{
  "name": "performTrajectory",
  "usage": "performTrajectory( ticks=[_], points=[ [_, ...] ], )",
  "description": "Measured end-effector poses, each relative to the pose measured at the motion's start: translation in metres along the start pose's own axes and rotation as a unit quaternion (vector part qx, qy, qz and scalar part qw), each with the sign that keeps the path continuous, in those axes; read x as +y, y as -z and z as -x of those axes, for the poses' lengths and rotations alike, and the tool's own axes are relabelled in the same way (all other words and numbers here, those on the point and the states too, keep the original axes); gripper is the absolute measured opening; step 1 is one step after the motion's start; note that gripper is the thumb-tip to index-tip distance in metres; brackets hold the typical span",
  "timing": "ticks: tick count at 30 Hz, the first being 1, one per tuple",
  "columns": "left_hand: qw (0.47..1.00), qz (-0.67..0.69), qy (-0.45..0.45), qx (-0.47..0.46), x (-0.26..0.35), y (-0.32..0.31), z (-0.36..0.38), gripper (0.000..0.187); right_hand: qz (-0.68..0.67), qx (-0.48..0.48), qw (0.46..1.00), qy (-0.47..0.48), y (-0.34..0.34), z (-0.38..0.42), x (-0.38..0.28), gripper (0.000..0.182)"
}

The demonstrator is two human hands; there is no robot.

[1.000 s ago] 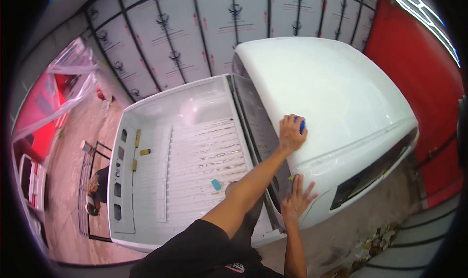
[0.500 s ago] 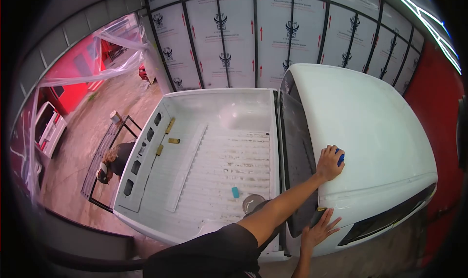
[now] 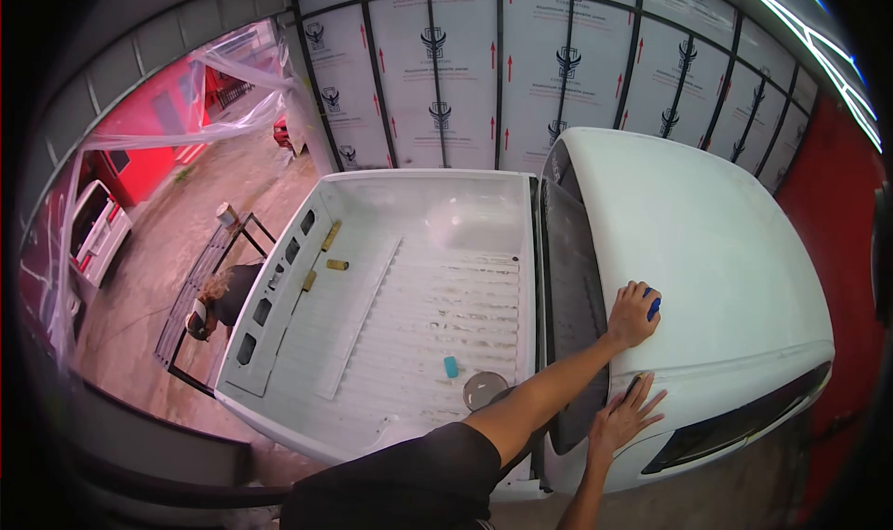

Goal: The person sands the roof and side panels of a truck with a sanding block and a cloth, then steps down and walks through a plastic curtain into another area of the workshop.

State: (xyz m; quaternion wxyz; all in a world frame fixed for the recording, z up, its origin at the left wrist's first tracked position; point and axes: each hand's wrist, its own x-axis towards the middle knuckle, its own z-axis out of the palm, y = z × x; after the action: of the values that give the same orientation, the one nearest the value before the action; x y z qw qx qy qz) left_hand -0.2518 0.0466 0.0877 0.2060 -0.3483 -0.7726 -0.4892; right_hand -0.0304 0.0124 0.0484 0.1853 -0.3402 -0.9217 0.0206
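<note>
My left hand (image 3: 634, 314) is closed around a blue block (image 3: 654, 306) against the white cab roof (image 3: 716, 242) of a pickup, near its rear edge. Below it, my right hand (image 3: 625, 420) lies on the roof's near rear corner, with its outer fingers spread. A small dark strip with a yellowish edge (image 3: 635, 383) is tucked at its thumb and index finger. The dark rear window (image 3: 570, 270) stands just left of both hands, partly covered by my left forearm.
In the pickup bed (image 3: 409, 298) are a turquoise block (image 3: 451, 366), a round grey container (image 3: 485, 390) and several yellowish pieces (image 3: 338, 265). A bent-over person (image 3: 223, 298) is beyond the tailgate, by a metal rack (image 3: 186, 316). Printed panels (image 3: 530, 74) line the far wall.
My right hand has slid up and right over the roof corner, and the dark strip has moved with it. The left hand with the blue block has shifted slightly right and down.
</note>
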Motion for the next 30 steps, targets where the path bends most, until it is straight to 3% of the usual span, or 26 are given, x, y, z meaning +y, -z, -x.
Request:
performTrajectory(
  ticks=[1, 5, 6, 10, 17, 18, 21, 27, 30],
  points=[
    [1.000, 0.001, 0.003, -0.002, 0.000, -0.001, 0.001, 0.033, 0.003, -0.022, 1.000, -0.013, 0.005, -0.007, -0.005, 0.068],
    [1.000, -0.004, -0.001, 0.000, -0.001, 0.001, -0.005, 0.032, 0.005, 0.073, 0.997, -0.003, -0.057, 0.046, 0.019, 0.063],
    [1.000, -0.006, -0.003, 0.005, -0.001, 0.000, -0.007, 0.032, 0.000, 0.094, 0.996, 0.006, -0.058, 0.047, 0.019, 0.074],
    [1.000, -0.004, -0.010, 0.018, -0.001, -0.004, -0.003, 0.032, -0.051, 0.052, 0.997, 0.001, -0.018, 0.001, -0.001, 0.083],
    [0.999, -0.016, -0.014, 0.025, -0.003, -0.008, -0.007, 0.029, -0.044, 0.063, 0.997, -0.018, -0.043, 0.044, 0.012, 0.078],
    [1.000, -0.019, -0.013, 0.021, -0.004, -0.008, -0.002, 0.028, -0.083, 0.020, 0.996, -0.031, -0.022, 0.032, 0.003, 0.079],
    [0.999, -0.019, -0.018, 0.034, -0.003, -0.008, -0.001, 0.026, -0.086, 0.035, 0.996, -0.017, 0.000, -0.010, -0.004, 0.080],
    [0.999, -0.028, -0.018, 0.031, -0.004, -0.013, -0.005, 0.027, -0.056, 0.010, 0.997, -0.048, -0.034, 0.056, 0.012, 0.088],
    [0.999, -0.041, -0.012, 0.034, 0.000, -0.012, -0.004, 0.025, -0.109, 0.018, 0.992, -0.056, 0.000, 0.014, -0.002, 0.091]
  ],
)
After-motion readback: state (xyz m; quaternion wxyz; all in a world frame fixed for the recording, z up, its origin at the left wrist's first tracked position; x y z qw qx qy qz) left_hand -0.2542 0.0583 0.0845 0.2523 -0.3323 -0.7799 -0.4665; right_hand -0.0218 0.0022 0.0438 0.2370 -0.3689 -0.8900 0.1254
